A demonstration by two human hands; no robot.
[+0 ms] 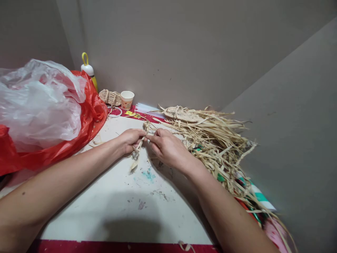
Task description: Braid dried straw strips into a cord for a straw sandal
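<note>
Above the white board (pixel 105 211), both hands meet at a short braided piece of dried straw (pixel 143 138). My left hand (pixel 132 140) is closed around its left side, thumb and fingers pinching it. From the other side, my right hand (pixel 166 146) is closed with its fingertips against the straw near the middle. The lower end of the piece flares into a loose pale leaf strip, and its knotted upper end points away from me. Exactly what the right fingertips grip is too small to make out. Beside my right hand spreads a heap of dried straw (pixel 218 140).
A woven straw sole (pixel 181 114) lies on the heap; another woven piece (pixel 110 97) rests near a paper cup (pixel 127 101). A yellow-handled bottle (pixel 88 69) stands behind the red bag (pixel 94 102) and clear plastic bag (pixel 39 105) at left. Grey walls (pixel 171 49) enclose the back and right.
</note>
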